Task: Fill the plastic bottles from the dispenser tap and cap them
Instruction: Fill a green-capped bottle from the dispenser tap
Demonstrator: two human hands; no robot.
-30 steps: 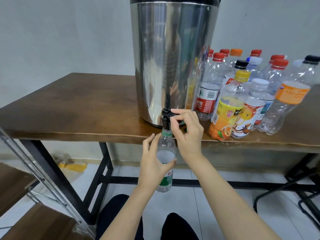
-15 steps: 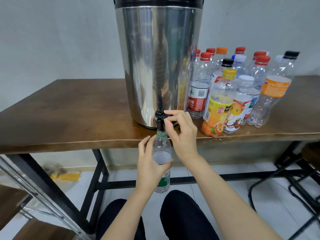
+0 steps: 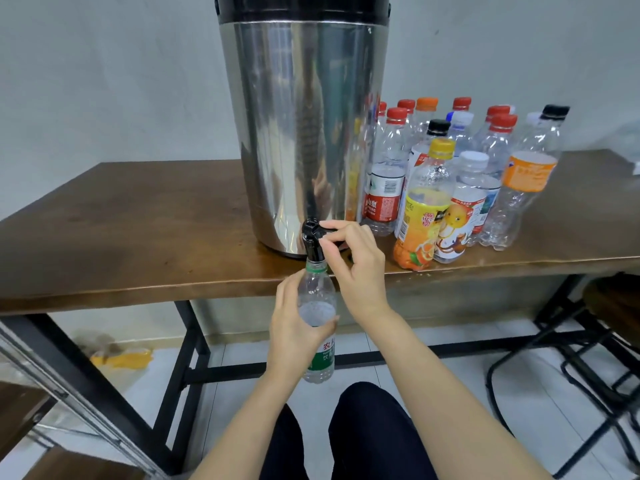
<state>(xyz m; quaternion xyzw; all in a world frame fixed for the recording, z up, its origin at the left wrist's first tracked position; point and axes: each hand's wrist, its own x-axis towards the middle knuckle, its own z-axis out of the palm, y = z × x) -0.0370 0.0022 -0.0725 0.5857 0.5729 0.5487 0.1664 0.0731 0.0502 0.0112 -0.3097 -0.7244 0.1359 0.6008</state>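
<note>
A tall steel dispenser point(image 3: 304, 133) stands on the brown table point(image 3: 138, 230). Its black tap point(image 3: 312, 239) juts over the front edge. My right hand point(image 3: 353, 268) pinches the tap's lever with thumb and forefinger. My left hand point(image 3: 298, 327) grips a clear uncapped bottle with a green label point(image 3: 317, 299), its open neck right under the spout. Water fills the bottle to roughly two thirds of its height. Several capped plastic bottles point(image 3: 450, 181) stand to the right of the dispenser.
An orange-juice bottle with a yellow cap point(image 3: 424, 216) stands closest to the table's front edge. Black table legs point(image 3: 183, 368) and a black stool frame point(image 3: 588, 358) stand below. My knees point(image 3: 363, 431) are under the bottle. A wooden shelf point(image 3: 20, 410) is at the lower left.
The camera has tilted up and shifted, so the dispenser sits more to the left. Both hands keep their hold on the bottle and the tap lever.
</note>
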